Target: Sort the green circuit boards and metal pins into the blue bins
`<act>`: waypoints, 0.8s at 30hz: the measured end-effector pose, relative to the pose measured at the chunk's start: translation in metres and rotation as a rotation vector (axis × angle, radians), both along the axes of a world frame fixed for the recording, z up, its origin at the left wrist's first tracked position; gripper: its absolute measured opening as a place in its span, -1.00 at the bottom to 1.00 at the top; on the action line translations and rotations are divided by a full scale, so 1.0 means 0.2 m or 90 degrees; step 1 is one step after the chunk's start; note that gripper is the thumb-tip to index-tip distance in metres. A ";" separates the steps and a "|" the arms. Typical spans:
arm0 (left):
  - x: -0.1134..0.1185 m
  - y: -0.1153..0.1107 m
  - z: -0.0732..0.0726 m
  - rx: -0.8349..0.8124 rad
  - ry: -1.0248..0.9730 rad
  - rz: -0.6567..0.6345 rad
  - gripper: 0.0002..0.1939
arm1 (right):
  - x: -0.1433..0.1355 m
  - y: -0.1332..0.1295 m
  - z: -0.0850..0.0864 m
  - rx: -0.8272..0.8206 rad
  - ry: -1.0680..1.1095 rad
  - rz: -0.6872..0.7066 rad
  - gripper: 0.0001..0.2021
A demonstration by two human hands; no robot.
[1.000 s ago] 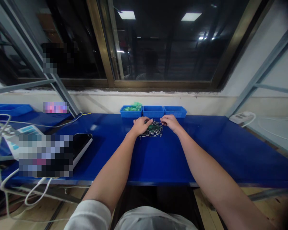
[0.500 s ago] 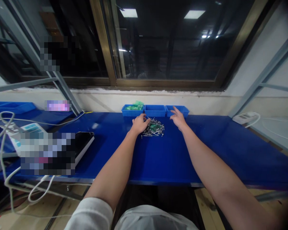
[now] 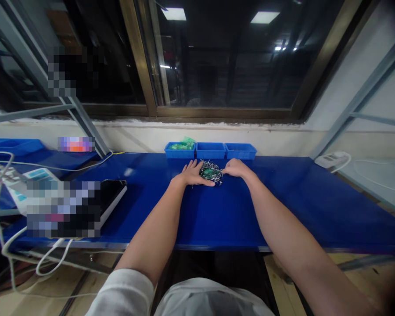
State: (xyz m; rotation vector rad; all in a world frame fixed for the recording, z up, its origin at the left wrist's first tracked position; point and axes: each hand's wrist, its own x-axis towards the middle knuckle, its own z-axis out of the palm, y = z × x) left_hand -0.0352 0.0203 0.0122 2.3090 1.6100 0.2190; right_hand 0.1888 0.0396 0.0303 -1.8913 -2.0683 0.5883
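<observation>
A pile of thin metal screws or nails [image 3: 218, 177] lies on the blue table, with green material [image 3: 211, 173] showing in its middle. Around the pile's left side rests my left hand [image 3: 191, 174], its fingers spread and the thumb stretched along the near edge. At the right edge of the pile is my right hand [image 3: 236, 167], fingers curled together with the tips against the outermost pieces. Whatever sits between those fingertips is too small to make out.
Three blue bins stand by the wall: the left bin [image 3: 180, 153] holds green packets, beside the middle bin [image 3: 211, 150] and right bin [image 3: 240, 152]. On the left are a dark-screened device [image 3: 113, 193] and white cables [image 3: 6, 245]. A white power strip [image 3: 332, 159] lies at right.
My right hand has come down from in front of the right bin to the pile, and its fingers have closed. My left hand has spread around the pile, which looks more gathered.
</observation>
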 end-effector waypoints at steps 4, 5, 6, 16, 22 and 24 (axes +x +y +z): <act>0.02 -0.03 0.00 -0.037 0.061 -0.029 0.33 | -0.04 -0.03 0.01 -0.025 -0.087 -0.031 -0.69; 0.03 -0.03 0.00 -0.032 0.063 -0.028 0.32 | -0.04 -0.03 0.01 -0.025 -0.100 -0.035 -0.66; 0.04 -0.03 -0.01 -0.021 0.060 -0.024 0.30 | -0.05 -0.03 0.00 -0.024 -0.110 -0.040 -0.64; 0.16 -0.05 -0.06 0.143 -0.015 0.034 0.09 | 0.00 -0.01 -0.01 0.056 -0.067 -0.086 -0.68; 0.18 -0.04 -0.05 0.338 -0.155 0.006 -0.16 | -0.01 -0.04 0.00 0.156 0.193 0.029 -0.89; 0.17 -0.03 -0.05 0.393 -0.201 -0.048 -0.34 | -0.03 -0.06 -0.01 0.147 0.274 0.079 -0.88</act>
